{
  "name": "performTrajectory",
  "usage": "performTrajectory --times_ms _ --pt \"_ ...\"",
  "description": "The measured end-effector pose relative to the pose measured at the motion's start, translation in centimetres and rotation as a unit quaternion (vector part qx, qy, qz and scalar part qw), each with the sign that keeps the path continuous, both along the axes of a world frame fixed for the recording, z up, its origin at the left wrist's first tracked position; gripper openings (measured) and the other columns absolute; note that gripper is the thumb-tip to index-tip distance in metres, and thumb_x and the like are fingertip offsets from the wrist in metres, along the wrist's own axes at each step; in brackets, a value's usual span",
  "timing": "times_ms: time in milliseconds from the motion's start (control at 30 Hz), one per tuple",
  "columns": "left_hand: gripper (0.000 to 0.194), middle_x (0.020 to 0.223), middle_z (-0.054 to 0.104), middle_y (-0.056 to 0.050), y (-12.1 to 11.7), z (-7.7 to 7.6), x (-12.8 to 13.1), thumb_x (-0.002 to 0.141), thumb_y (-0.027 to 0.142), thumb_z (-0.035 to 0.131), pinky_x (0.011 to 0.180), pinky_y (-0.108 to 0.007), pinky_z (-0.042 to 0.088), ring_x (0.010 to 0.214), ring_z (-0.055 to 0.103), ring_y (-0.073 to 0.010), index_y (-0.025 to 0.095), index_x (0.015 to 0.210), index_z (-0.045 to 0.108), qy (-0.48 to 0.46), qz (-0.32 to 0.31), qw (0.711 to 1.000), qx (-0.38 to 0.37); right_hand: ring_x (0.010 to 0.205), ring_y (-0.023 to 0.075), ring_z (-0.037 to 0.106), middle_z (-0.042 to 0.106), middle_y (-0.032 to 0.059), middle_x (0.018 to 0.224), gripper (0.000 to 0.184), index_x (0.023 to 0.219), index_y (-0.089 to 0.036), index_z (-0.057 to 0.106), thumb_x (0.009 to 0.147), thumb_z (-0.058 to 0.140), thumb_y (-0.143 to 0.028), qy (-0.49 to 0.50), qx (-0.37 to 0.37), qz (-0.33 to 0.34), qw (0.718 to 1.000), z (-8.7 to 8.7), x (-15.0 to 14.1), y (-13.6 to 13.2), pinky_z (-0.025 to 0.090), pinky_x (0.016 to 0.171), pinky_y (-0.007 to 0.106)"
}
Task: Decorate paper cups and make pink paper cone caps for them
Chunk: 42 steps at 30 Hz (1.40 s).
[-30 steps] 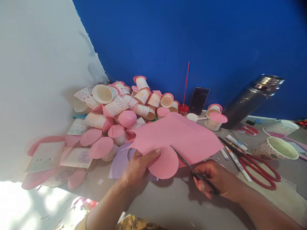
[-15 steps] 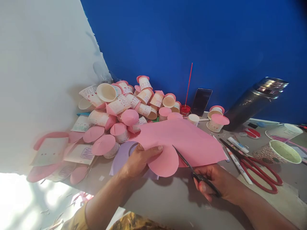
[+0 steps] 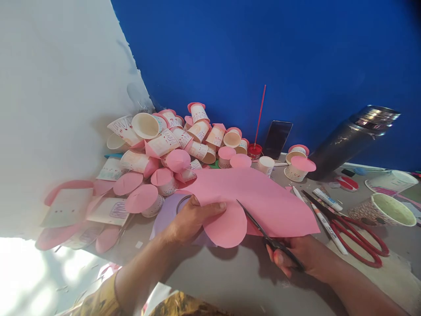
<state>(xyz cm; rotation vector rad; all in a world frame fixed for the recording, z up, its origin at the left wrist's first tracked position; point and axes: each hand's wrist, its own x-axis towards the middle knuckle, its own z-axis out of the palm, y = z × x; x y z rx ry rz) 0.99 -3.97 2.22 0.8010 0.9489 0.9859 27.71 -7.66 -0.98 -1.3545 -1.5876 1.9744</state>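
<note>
My left hand [image 3: 194,219] pinches a sheet of pink paper [image 3: 256,193], its thumb lying on top. A rounded piece, cut along its right side, hangs from the sheet below that thumb. In my right hand [image 3: 289,254] is a pair of dark-handled scissors [image 3: 268,239], fingers wrapped around the handles. The blades point up and left, and their tip meets the paper at the upper right of the rounded piece. Under the left hand lies a lilac sheet [image 3: 164,210], with a dark ring-like outline beside the fingers.
A heap of decorated paper cups [image 3: 164,142] with pink discs fills the left back. To the right lie large red-handled scissors [image 3: 362,241], a white marker [image 3: 329,230], a patterned cup [image 3: 383,208] and a dark flask [image 3: 348,140]. A phone [image 3: 278,138] leans on the blue wall.
The pink sheet has shifted slightly down and its right part now droops lower, over the right hand's knuckles. The scissor tip stays near the same spot on the paper.
</note>
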Motion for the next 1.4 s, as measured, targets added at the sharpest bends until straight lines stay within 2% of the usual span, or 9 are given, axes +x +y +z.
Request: performTrajectory --times_ms 200,400,567,700,833,900,1067,1233,1400 --pt "0.039 0.1 0.082 -0.009 0.4 -0.5 -0.4 0.066 0.032 0.095 0.082 -0.038 0.059 0.093 0.075 -0.0283 0.018 0.1 0.08 -0.028 -0.024 0.999 -0.002 0.056 0.0124 0.042 0.049 -0.003 0.056 0.04 0.066 -0.021 0.053 0.071 0.073 -0.056 -0.018 0.004 -0.002 1.0 0.4 -0.1 -0.1 0.035 0.059 0.029" --pt "0.044 0.112 0.081 -0.009 0.8 -0.6 -0.7 0.073 0.032 0.091 0.092 -0.043 0.056 0.11 0.073 -0.0338 0.021 0.114 0.077 -0.039 -0.074 0.996 0.022 0.057 0.0129 0.044 0.049 -0.0034 0.055 0.038 0.066 -0.021 0.053 0.069 0.074 -0.053 -0.05 -0.001 -0.01 0.999 0.9 -0.2 0.1 0.037 0.062 0.03" --pt "0.038 0.106 0.083 -0.006 1.5 -0.5 -0.6 0.07 0.033 0.091 0.095 -0.043 0.055 0.107 0.074 -0.0325 0.022 0.105 0.079 -0.017 -0.022 0.999 0.036 0.054 0.0107 0.046 0.055 -0.0033 0.059 0.038 0.074 -0.021 0.054 0.073 0.074 -0.052 -0.022 -0.006 -0.004 1.0 0.1 -0.4 0.0 0.038 0.058 0.027" --pt "0.036 0.099 0.083 -0.008 2.4 -0.6 -0.9 0.07 0.037 0.089 0.09 -0.043 0.055 0.1 0.075 -0.0328 0.02 0.101 0.08 0.037 0.015 0.999 0.037 0.043 0.0066 0.04 0.061 -0.0024 0.055 0.042 0.075 -0.019 0.055 0.079 0.071 -0.057 -0.01 -0.022 0.053 0.998 -1.2 0.1 -0.3 0.03 0.043 0.02" --pt "0.034 0.102 0.083 -0.01 2.8 -0.8 -1.3 0.07 0.037 0.089 0.089 -0.042 0.055 0.101 0.075 -0.0336 0.02 0.098 0.08 0.066 0.042 0.996 0.038 0.034 0.0047 0.037 0.061 -0.0031 0.05 0.038 0.065 -0.018 0.059 0.077 0.074 -0.051 -0.026 -0.052 0.105 0.993 -1.0 0.6 -0.3 0.029 0.035 0.018" --pt "0.032 0.104 0.083 -0.01 2.8 -0.8 -1.3 0.07 0.036 0.088 0.088 -0.041 0.055 0.1 0.075 -0.0333 0.02 0.096 0.079 0.06 0.039 0.997 0.041 0.034 0.005 0.036 0.058 -0.0044 0.048 0.042 0.067 -0.017 0.062 0.071 0.08 -0.056 0.0 -0.072 0.1 0.992 -0.6 0.9 -0.1 0.028 0.034 0.018" --pt "0.028 0.105 0.083 -0.009 2.4 -0.6 -0.9 0.072 0.036 0.087 0.088 -0.041 0.054 0.098 0.075 -0.0328 0.02 0.093 0.079 0.054 0.021 0.998 0.04 0.04 0.0048 0.035 0.059 -0.0022 0.051 0.068 0.078 -0.014 0.064 0.071 0.075 -0.081 0.103 -0.003 0.058 0.993 -0.9 1.4 0.6 0.023 0.038 0.018" --pt "0.028 0.1 0.083 -0.008 2.4 -0.9 -0.7 0.072 0.035 0.088 0.093 -0.042 0.054 0.1 0.075 -0.0329 0.019 0.093 0.08 0.018 -0.011 0.999 0.032 0.039 0.005 0.036 0.058 -0.0024 0.05 0.068 0.074 -0.014 0.061 0.074 0.075 -0.081 0.121 -0.027 0.053 0.991 -1.6 0.9 0.6 0.023 0.039 0.019" --pt "0.038 0.098 0.083 -0.009 2.3 -1.8 -0.6 0.068 0.033 0.092 0.09 -0.041 0.055 0.092 0.075 -0.0294 0.017 0.1 0.08 -0.001 -0.029 1.0 0.003 0.036 0.0042 0.031 0.056 -0.0042 0.049 0.074 0.076 -0.014 0.062 0.068 0.075 -0.086 0.144 -0.042 0.048 0.987 -1.5 0.3 0.6 0.024 0.036 0.02"
